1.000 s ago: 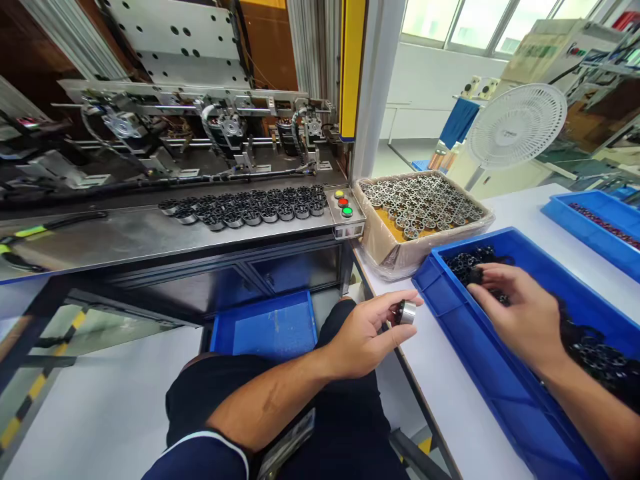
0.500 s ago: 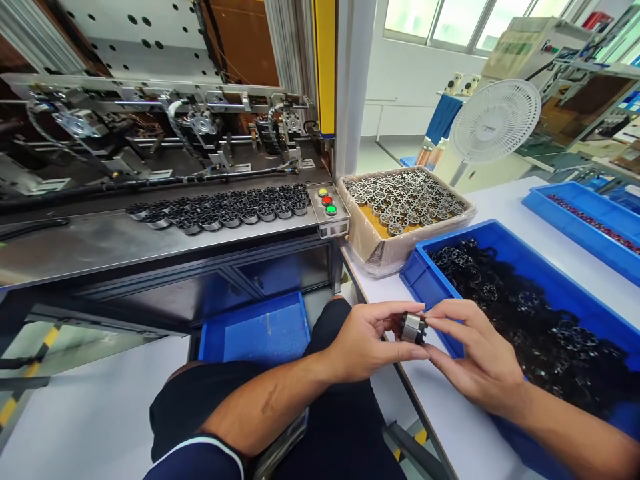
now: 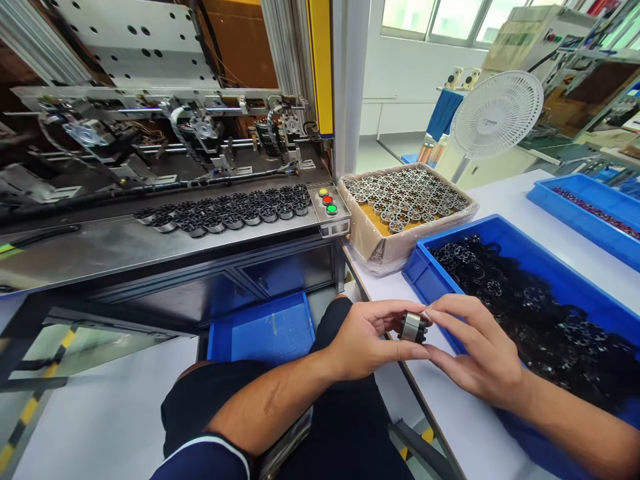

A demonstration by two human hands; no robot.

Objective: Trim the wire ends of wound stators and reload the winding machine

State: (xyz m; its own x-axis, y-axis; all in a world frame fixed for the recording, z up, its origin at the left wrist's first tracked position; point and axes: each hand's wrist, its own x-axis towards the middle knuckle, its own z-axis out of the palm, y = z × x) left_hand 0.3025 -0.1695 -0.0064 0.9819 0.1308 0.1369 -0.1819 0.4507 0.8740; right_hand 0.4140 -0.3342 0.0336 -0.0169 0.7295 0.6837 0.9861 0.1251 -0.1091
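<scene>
White bench (image 3: pixel 445 427); fingers (image 3: pixel 395 308) pinch ribbed metal cylinder (image 3: pixel 413 327).

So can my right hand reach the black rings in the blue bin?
Probably yes: the black rings lie in the open blue bin beside the right hand, nothing between; its fingers pinch the metal part.

Small silver-black metal core (image 3: pixel 414 327) pinched between both hands' fingertips.

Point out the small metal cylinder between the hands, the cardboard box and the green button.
small metal cylinder (image 3: pixel 413 327), head view, on its shiny side wall
cardboard box (image 3: pixel 373 241), head view, on its front wall
green button (image 3: pixel 331 209), head view, on its top face
</scene>
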